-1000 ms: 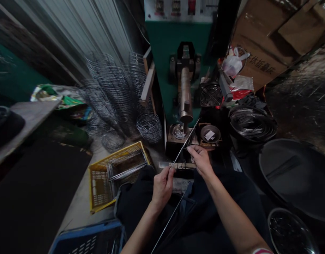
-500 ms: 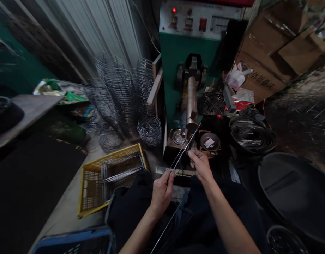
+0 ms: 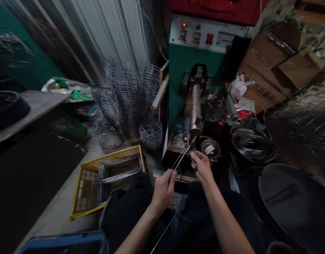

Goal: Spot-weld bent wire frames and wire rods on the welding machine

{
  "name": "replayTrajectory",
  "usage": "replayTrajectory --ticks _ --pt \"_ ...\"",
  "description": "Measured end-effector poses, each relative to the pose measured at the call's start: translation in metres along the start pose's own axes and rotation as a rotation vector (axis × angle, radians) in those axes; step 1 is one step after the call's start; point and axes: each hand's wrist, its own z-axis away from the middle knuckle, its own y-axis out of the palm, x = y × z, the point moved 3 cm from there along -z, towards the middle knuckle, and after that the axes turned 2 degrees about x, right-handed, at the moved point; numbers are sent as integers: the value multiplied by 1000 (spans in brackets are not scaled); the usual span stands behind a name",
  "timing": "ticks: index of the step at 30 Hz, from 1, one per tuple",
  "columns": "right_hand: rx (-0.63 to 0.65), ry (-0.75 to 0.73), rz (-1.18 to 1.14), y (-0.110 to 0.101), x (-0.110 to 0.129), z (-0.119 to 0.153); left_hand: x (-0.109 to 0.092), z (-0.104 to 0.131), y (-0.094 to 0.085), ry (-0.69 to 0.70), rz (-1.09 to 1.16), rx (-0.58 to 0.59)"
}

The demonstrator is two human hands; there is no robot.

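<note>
My left hand point(image 3: 163, 187) is closed, thumb and forefinger pinching thin metal wires point(image 3: 181, 157). They slant up and to the right, their far ends at the tip of the metal machine arm point(image 3: 196, 113), where contact is hard to make out. Close to those ends, my right hand point(image 3: 201, 166) is closed in a pinch; whatever lies between its fingertips is too small to name. Another long thin rod point(image 3: 164, 229) runs down over my lap. Left of the arm's tip sits a round dish point(image 3: 179, 142) of small metal bits; a dark dish point(image 3: 210, 148) with white scraps is to its right.
The green machine point(image 3: 196, 56) stands ahead with a red light lit. Wire baskets point(image 3: 126, 102) are stacked at left, above a yellow crate point(image 3: 80, 192) holding wire frames. Coiled wire point(image 3: 251, 144) and a large black round tub point(image 3: 292, 197) are at right. A blue crate point(image 3: 64, 243) is lower left.
The view has shifted, so the machine appears lower and farther right. Both hands keep their pinching pose, and the wires still slant toward the machine arm's tip.
</note>
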Motion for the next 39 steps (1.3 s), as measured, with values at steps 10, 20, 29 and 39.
replayTrajectory --ticks 10,20,29,39 --pt "16 -7 25 -2 -1 -8 -2 -7 1 -10 33 5" --pt "5 -12 23 -3 -3 -11 -9 -9 -2 -36 75 15" --pt "-16 -15 72 -1 1 -10 -10 -8 -1 -10 3 -16" --pt "-44 -1 65 0 -4 -7 -5 -3 0 -12 27 -26"
